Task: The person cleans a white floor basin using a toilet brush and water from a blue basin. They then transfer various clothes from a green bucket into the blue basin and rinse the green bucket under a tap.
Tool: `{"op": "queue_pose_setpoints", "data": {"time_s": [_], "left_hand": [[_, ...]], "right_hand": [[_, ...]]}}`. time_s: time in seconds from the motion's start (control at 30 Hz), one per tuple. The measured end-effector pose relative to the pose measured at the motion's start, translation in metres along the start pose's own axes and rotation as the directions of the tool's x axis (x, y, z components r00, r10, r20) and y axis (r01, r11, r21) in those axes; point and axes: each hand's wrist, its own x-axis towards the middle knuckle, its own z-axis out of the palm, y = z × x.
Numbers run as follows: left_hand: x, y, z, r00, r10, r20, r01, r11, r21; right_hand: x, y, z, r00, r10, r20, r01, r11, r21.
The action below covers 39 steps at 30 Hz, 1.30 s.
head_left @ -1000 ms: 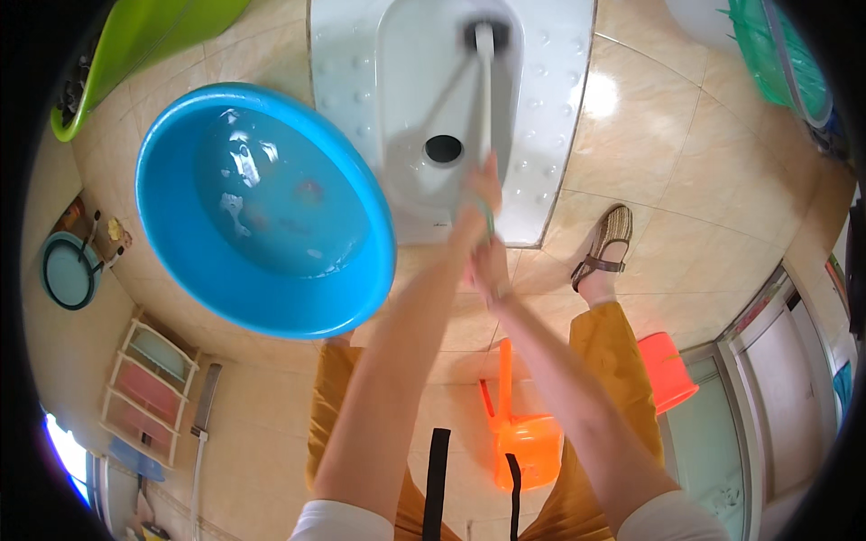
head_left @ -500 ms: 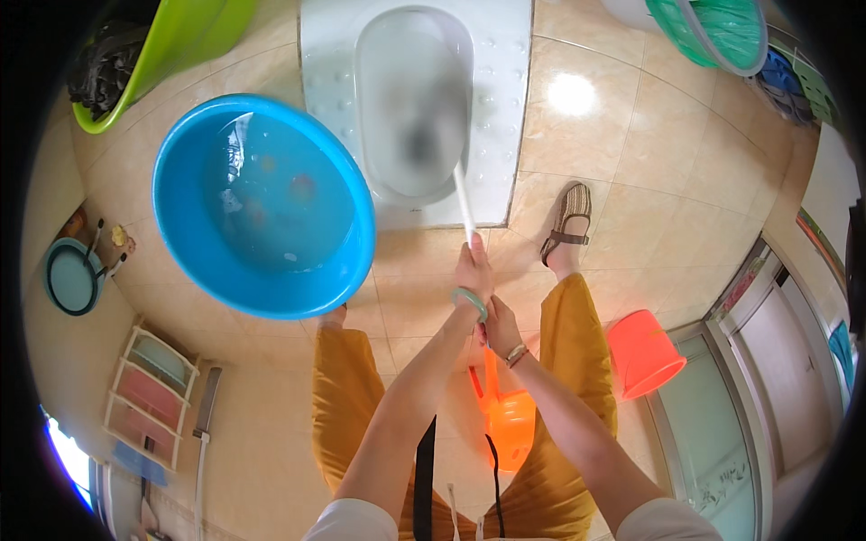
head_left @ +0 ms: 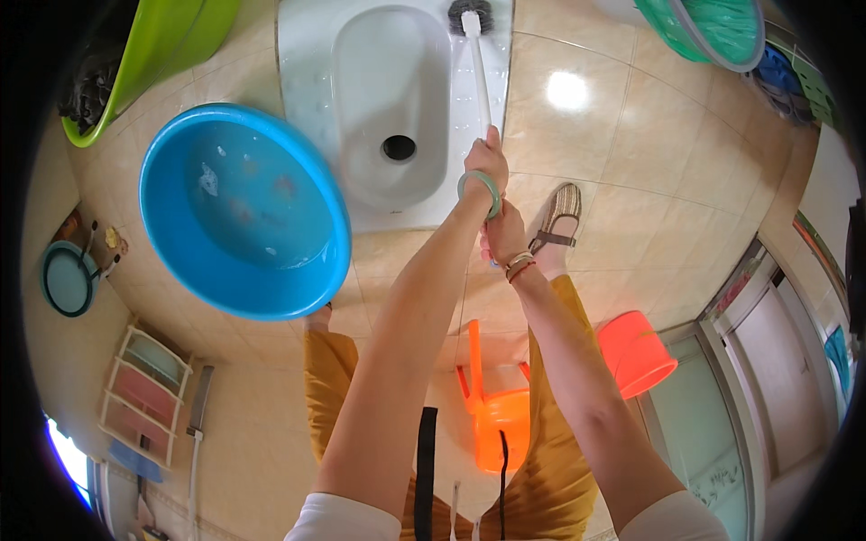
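white brush (head_left: 481,81) in l hand (head_left: 487,160) & r hand (head_left: 507,233)

On glossy beige tiled floor (head_left: 649,144): round blue plastic basin (head_left: 185,257) at left, lime-green plastic tub (head_left: 171,59) at upper left, white ceramic squat pan (head_left: 305,135) at upper centre, coral-red plastic bucket (head_left: 629,353) at lower right.

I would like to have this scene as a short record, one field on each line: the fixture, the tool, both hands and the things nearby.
Squat toilet: white, round dark drain hole visible
Brush: white handle, dark bristles over the toilet's right border; contact unclear
Left hand: closed around the handle, nearer the bristles; green bangle at wrist
Right hand: closed around the near end, mostly hiding it
Blue basin: left of the toilet, holding water
Red bucket: beside the person's right leg
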Motion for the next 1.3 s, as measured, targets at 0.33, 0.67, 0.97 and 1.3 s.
{"op": "queue_pose_setpoints", "data": {"time_s": [0.33,0.67,0.97,1.3], "left_hand": [[-0.046,-0.123,0.018,1.000,-0.011,0.010,0.008,0.970,0.243],[-0.052,-0.105,0.028,0.998,-0.057,0.023,0.051,0.975,0.218],[0.056,0.035,-0.020,0.966,0.207,-0.154,-0.173,0.963,0.206],[0.071,0.008,-0.037,0.976,0.216,-0.030,-0.214,0.975,0.065]], "right_hand": [[-0.093,0.107,0.048,0.991,0.125,-0.042,-0.113,0.967,0.227],[-0.079,0.095,0.015,0.983,0.170,0.067,-0.181,0.950,0.255],[0.034,-0.063,0.005,0.982,0.124,0.139,-0.167,0.919,0.358],[0.037,-0.045,0.002,0.913,-0.405,0.053,0.408,0.910,-0.073]]}}
